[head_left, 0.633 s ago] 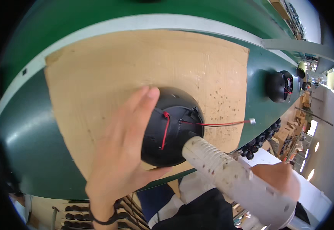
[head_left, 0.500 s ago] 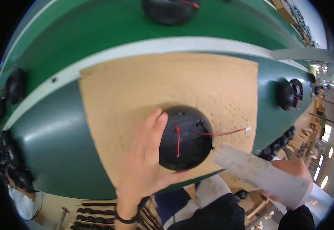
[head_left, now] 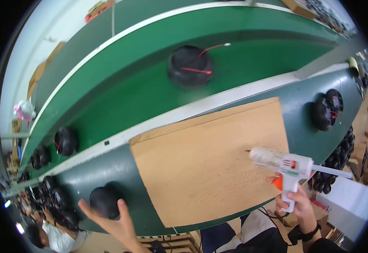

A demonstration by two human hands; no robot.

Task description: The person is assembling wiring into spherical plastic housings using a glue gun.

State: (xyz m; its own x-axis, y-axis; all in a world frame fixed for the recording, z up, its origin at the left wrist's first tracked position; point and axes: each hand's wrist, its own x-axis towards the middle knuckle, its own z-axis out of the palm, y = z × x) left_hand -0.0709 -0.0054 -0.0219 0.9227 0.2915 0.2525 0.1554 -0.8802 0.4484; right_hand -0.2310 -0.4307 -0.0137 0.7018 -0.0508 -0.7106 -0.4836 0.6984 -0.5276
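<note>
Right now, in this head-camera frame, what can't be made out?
- Round black part with red wires on the green belt: blurred, detail lost.
- Left hand: wrist cut by lower edge.
- White glue gun: grip covered by right hand fingers.
- Black parts at right rim: too small.

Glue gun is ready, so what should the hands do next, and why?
Probably the left hand should pick up the black part beside it. The board lies bare, and the right hand holds the glue gun over it.
</note>
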